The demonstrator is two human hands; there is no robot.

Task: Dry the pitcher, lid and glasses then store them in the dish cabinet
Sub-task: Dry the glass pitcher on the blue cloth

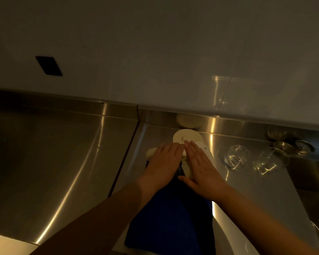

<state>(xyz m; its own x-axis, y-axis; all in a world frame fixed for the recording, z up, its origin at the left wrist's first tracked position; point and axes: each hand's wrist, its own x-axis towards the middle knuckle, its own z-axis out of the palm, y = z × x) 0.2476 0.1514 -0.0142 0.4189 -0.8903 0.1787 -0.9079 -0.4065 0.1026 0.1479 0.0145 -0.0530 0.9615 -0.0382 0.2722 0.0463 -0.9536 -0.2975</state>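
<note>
1. The pitcher (187, 144) is white and lies at the centre of the frame on the steel tabletop (81, 153), under both hands; only parts of it show.
2. Its round end, a pale disc, faces the upper part of the frame toward the wall, so its long axis seems to run from lower centre to upper centre, roughly in line with the forearms. Whether the disc is the base or the mouth cannot be told.
3. A small white bulge (151, 151) sticks out to the left of the left hand; it may be a handle or spout, too hidden to say.
4. The left hand (162, 162) lies flat on the pitcher, fingers straight and pressed together, pointing to the upper right.
5. The right hand (201, 166) lies flat beside it, fingers straight and close together, pointing to the upper left; the fingertips of the two hands nearly meet.
6. A dark blue towel (166, 218) lies beneath the wrists and runs down to the lower centre.
7. Clear glasses (237, 156) stand to the right of centre, apart from the pitcher.
8. No readable writing or label shows anywhere.
</note>
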